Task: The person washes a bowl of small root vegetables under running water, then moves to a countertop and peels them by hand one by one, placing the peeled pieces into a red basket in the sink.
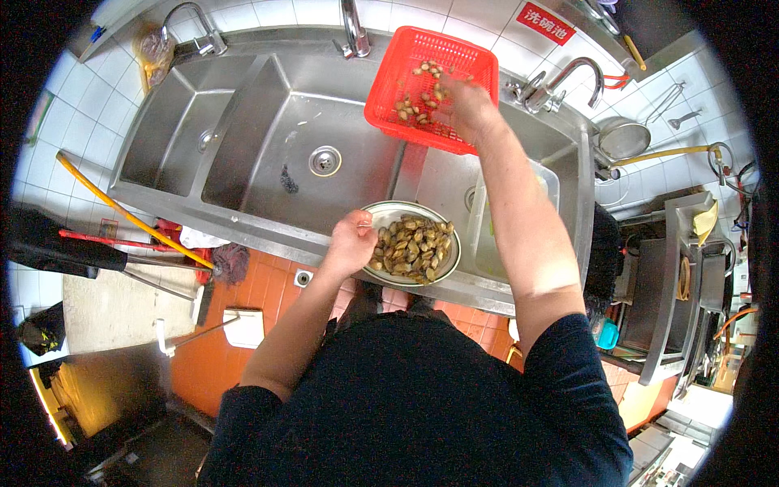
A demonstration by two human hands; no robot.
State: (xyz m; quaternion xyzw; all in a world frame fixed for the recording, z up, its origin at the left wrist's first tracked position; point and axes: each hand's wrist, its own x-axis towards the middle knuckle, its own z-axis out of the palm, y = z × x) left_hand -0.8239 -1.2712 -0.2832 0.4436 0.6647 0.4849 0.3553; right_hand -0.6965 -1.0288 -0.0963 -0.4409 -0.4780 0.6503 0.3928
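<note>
My left hand (pixel 355 242) grips the left rim of an oval white plate (pixel 453 268) with a dark line round its edge. Small brown-shelled clams (pixel 414 246) are heaped on the plate, which is held over the front edge of the sink. My right hand (pixel 464 109) reaches into a red plastic basket (pixel 380 112), over its right side. The fingers are blurred, so whether they hold anything cannot be told. More clams (pixel 431 102) lie scattered on the basket's floor, left of my fingers. The basket sits at the back of the sink, across the divider between two basins.
A stainless-steel sink (pixel 292 131) has several basins, with faucets (pixel 355 36) along its back. A clear plastic tub (pixel 493 243) stands in the right basin, under my right forearm. A round strainer (pixel 624 139) hangs on the right wall. A yellow-handled mop (pixel 134 210) leans at the left.
</note>
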